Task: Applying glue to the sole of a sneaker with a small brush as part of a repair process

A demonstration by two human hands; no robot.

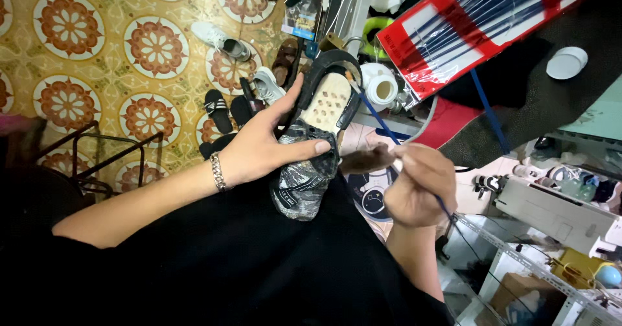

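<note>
While the left hand grips a shoe from the side, thumb laid across its crumpled grey toe, the right hand is closed around a thin blue-handled brush. The shoe sits over the person's lap, sole side up, just above the black clothing. Its pale sole with round holes shows in the middle, and a black strap curves over the far end.

The dark brush tip rests just beside the shoe's toe, close to the left thumb. I think the brushing is partway along. The toe looks dark and shiny, but I cannot tell how much of the sole or edge is coated. The pale part looks bare, so work seems left there.

Room is tight. A white pot with an open mouth stands just past the shoe, near the brush handle's path. A red and white packet leans above the pot. White shelves crowd the right side. On the left, the patterned floor has more room, though loose shoes and sandals lie there and a black metal rack stands near the left arm.
</note>
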